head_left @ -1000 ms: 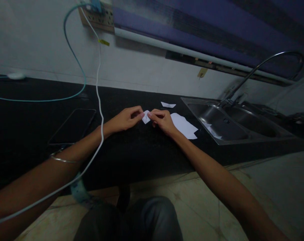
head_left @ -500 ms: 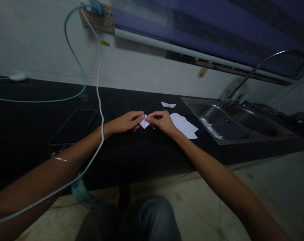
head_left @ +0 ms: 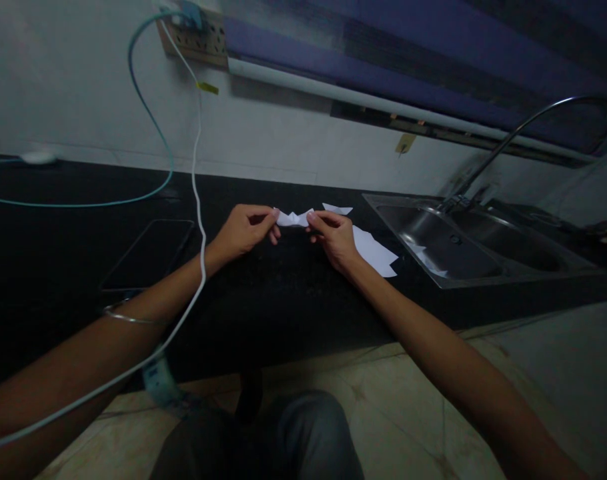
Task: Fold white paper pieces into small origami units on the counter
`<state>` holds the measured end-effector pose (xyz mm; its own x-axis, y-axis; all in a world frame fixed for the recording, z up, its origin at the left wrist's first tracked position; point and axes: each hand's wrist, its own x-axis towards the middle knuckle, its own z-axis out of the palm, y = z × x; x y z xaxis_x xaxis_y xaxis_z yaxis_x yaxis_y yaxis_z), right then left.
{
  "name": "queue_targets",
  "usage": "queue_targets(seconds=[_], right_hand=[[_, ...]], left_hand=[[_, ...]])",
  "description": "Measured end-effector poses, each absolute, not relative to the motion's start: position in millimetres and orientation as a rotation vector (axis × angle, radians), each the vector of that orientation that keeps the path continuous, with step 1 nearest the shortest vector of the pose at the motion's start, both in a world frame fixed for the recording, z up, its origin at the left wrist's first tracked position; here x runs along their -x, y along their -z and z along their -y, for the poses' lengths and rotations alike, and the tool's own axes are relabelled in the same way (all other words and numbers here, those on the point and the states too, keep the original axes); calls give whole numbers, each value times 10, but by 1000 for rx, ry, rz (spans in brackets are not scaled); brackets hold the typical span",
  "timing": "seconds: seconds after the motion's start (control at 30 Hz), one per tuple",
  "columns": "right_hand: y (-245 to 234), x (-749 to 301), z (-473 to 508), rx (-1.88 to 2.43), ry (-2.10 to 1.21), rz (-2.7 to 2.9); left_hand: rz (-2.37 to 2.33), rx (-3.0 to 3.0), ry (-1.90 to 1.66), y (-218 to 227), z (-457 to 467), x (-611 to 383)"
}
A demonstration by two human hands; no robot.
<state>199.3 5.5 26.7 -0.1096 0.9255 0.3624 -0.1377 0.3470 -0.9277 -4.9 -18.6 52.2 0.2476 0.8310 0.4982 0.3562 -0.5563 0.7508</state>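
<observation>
Between my two hands is a small white paper boat [head_left: 293, 219], wide and low with a peak in its middle. My left hand [head_left: 246, 230] pinches its left tip between thumb and fingers. The right tip sits in the pinch of my right hand [head_left: 333, 235]. Just beyond my right hand lies another folded paper boat [head_left: 337, 209] on the counter. White paper sheets [head_left: 374, 253] lie beside my right wrist, partly hidden by it.
A phone [head_left: 148, 255] lies on the black counter [head_left: 263, 300] by my left forearm. A white cable [head_left: 196, 180] hangs across that forearm. To the right is a steel sink [head_left: 443, 247] with a curved faucet [head_left: 523, 127]. A power outlet [head_left: 211, 37] is on the wall.
My hands have moved apart and slightly up. The paper, a small diamond between my fingertips before, is now drawn out wide into a boat shape.
</observation>
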Motion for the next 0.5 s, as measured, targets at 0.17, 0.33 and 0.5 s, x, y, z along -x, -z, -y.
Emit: queue_targets(seconds=[0.17, 0.33, 0.5], right_hand=[[-282, -1981, -56, 763, -1123, 1373], [-302, -1948, -20, 729, -1247, 1418], [-327, -1934, 21, 701, -1271, 1493]], left_hand=[[-1133, -1835, -1456, -523, 183, 4], [-1098, -1775, -1522, -449, 87, 18], [-997, -1814, -1445, -429, 80, 37]])
